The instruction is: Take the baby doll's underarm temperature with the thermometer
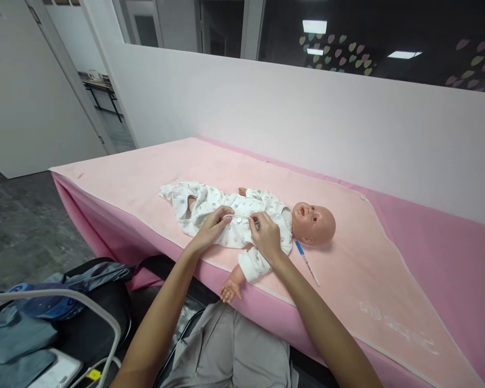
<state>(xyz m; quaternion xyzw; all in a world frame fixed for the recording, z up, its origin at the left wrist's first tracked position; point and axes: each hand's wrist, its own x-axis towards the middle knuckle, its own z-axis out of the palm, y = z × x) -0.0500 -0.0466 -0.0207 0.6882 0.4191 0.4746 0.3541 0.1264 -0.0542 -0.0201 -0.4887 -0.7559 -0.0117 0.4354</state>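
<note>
While forearms (157, 323) converge | left hand (215, 226), right hand (267, 236) bent inward | grip: both pinching patterned garment (242, 203)

Both hands (213, 226) and forearms (178, 291) bare; grey trousers (222, 350) (loose-looking, rather creased)
</note>
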